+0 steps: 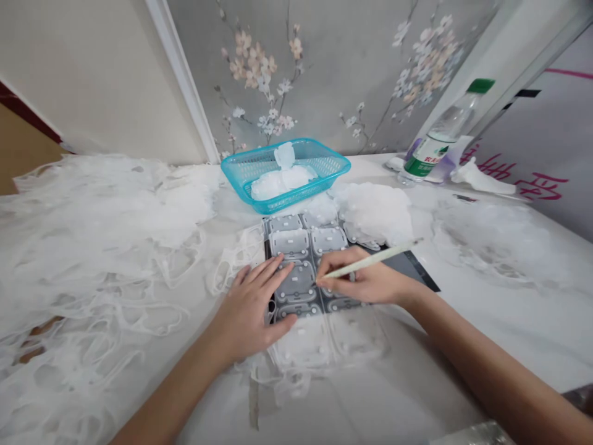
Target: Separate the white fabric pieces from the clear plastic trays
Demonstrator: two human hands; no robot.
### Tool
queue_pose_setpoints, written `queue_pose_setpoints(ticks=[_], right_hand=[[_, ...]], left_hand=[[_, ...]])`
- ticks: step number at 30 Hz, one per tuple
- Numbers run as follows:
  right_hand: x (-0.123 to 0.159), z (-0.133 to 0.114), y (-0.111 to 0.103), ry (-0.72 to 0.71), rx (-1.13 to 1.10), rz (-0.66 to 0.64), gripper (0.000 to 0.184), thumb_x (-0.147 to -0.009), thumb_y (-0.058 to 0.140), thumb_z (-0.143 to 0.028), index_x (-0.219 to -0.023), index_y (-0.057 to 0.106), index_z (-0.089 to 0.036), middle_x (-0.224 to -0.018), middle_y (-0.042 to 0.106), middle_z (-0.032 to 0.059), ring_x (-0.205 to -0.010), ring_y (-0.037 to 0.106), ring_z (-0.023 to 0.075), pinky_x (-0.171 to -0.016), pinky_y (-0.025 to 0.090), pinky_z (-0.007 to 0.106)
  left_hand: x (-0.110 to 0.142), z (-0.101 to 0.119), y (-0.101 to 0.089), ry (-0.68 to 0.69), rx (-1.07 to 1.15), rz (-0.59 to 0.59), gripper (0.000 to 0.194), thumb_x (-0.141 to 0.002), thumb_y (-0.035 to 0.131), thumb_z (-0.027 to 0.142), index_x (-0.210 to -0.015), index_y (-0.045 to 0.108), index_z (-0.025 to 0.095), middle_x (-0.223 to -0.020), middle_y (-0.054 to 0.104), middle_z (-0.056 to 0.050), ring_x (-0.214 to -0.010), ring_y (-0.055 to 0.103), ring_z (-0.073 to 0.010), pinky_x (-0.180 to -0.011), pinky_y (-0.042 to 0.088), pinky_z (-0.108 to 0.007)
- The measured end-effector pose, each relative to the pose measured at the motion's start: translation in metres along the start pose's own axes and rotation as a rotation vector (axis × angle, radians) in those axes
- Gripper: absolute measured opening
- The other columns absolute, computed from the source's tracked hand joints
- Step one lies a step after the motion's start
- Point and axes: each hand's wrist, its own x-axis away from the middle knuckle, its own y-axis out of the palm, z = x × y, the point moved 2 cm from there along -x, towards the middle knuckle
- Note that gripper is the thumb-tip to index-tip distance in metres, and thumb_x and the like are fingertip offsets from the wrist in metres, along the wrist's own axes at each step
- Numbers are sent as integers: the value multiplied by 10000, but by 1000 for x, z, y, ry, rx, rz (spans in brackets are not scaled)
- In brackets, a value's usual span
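Observation:
A translucent sheet of moulded rounded-rectangle pieces (302, 347) lies in front of me, its upper part over a dark board (419, 272). My left hand (259, 303) rests on the sheet's left side with fingers spread. My right hand (354, 278) grips a slim pale pen-like tool (375, 256), held slantwise. Its lower tip is by the seam between the two columns of pieces; the exact tip is partly hidden by the fingers. Just beyond the sheet, to the right, sits a pile of loose white pieces (377, 210).
A blue basket (331, 176) with white pieces stands at the back. Tangled translucent scraps (102, 204) spread over the left side. More clear film pieces (500, 238) lie at right. A green-capped bottle (433, 145) stands at the back right near the wall.

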Motion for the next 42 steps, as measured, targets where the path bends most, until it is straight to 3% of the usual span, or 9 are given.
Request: queue_pose_setpoints(ticks=[3, 5, 11, 16, 22, 29, 42], right_hand=[[-8, 12, -7, 25, -67, 244, 161, -818, 583, -271, -771, 623, -122, -624, 554, -1, -521, 431, 78, -462, 331, 185], [-16, 18, -8, 10, -95, 284, 164, -810, 597, -277, -772, 630, -121, -639, 574, 8, -535, 461, 85, -478, 357, 190], [-42, 26, 4, -66, -136, 193, 202, -808, 606, -306, -765, 640, -112, -589, 575, 8, -530, 488, 91, -478, 369, 191], [-48, 31, 8, -69, -167, 146, 234, -799, 620, -336, -779, 649, -105, -606, 592, 17, -535, 499, 96, -484, 385, 195], [-50, 33, 9, -111, -168, 118, 209, -807, 615, -307, -801, 658, -103, -649, 602, 25, -573, 500, 97, -523, 394, 200], [-68, 24, 13, -131, -205, -10, 181, -789, 607, -283, -782, 644, -106, -676, 618, 25, -589, 512, 99, -531, 403, 202], [-68, 11, -6, -177, -17, -173, 137, -813, 569, -216, -771, 637, -105, -615, 583, -4, -546, 468, 82, -492, 347, 196]], left_hand=[[1, 1, 0, 11, -25, 20, 586, -837, 483, 475, -1385, 329, 337, -1524, 167, -34, -1351, 263, -284, -1087, 183, -536], [2, 2, -1, 17, -28, 28, 551, -840, 487, 455, -1365, 367, 336, -1524, 168, -37, -1345, 273, -290, -1083, 188, -542], [2, -1, -2, 10, -12, 3, 581, -814, 424, 629, -1335, 397, 372, -1508, 228, -48, -1347, 272, -297, -1079, 158, -581], [1, -2, -1, 5, 18, -11, 653, -761, 415, 713, -1334, 381, 400, -1515, 203, -43, -1364, 237, -286, -1083, 138, -589], [1, -2, 0, 14, 45, -9, 664, -757, 440, 701, -1330, 406, 368, -1513, 208, -61, -1357, 242, -308, -1084, 118, -592], [0, -4, 2, -10, 32, 7, 664, -746, 447, 710, -1320, 421, 377, -1516, 192, -51, -1382, 126, -341, -1072, 134, -608], [0, -6, 0, -8, 28, -35, 702, -724, 420, 747, -1327, 401, 389, -1525, 160, -62, -1386, 112, -342, -1061, 88, -638]])
